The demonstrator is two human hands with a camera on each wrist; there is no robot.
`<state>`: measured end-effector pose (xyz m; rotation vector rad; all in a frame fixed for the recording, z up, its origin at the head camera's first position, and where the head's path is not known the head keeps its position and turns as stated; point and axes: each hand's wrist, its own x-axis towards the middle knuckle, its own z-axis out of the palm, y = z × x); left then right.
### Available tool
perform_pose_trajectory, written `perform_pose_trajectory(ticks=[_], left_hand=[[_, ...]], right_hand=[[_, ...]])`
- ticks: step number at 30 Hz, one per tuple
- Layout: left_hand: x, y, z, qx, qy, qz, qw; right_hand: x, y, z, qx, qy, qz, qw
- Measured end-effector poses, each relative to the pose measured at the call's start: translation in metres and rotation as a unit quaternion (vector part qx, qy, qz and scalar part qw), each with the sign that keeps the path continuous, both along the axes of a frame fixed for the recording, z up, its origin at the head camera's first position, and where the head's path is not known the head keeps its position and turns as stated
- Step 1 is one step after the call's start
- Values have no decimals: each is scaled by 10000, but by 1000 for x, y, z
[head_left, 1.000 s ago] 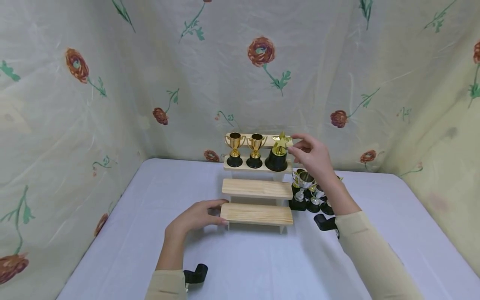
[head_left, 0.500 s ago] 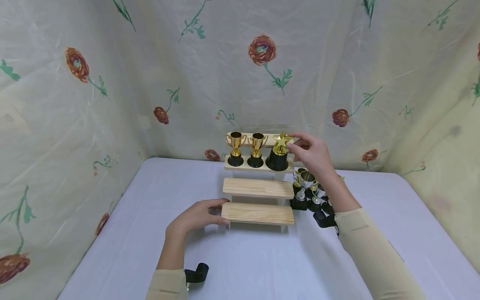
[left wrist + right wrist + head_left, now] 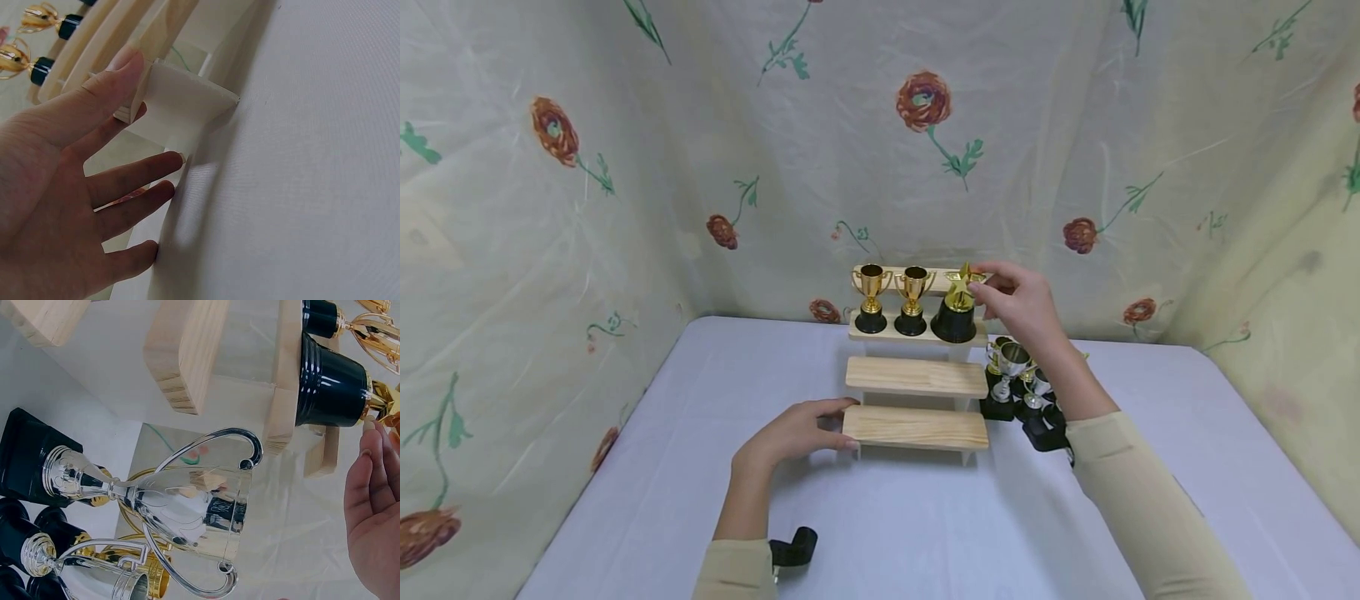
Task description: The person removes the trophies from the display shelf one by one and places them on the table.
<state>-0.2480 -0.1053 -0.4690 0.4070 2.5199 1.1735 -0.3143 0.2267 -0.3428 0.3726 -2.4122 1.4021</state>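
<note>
A gold star trophy (image 3: 956, 308) with a black base stands upright at the right end of the top step of a wooden tiered shelf (image 3: 917, 377). My right hand (image 3: 1018, 304) pinches its star at the right side; the fingertips are partly cut off in the right wrist view. Left of it on that step are two gold cup trophies, one at the end (image 3: 870, 300) and one in the middle (image 3: 912, 302). My left hand (image 3: 790, 433) holds the left end of the bottom step, thumb (image 3: 128, 65) and index finger about the wood, the other fingers spread.
Several silver and gold cup trophies (image 3: 187, 506) with black bases are clustered on the white-covered table (image 3: 880, 533), right of the shelf under my right forearm. A flowered curtain (image 3: 820, 150) hangs behind and at both sides.
My right hand has shifted very slightly left at the star, its fingers still on it. The left hand, the shelf and the cups look unchanged.
</note>
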Motion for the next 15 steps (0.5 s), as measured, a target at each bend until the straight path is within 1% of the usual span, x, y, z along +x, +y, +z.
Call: perform_pose_trajectory(ticks=[7,15], left_hand=[[-1,0,0,16,37,-54,10000],[0,1,1,13,9,37,10000]], right_hand=[[3,0,2,-2,69,54,10000],[7,1,2,8,209,67,9998]])
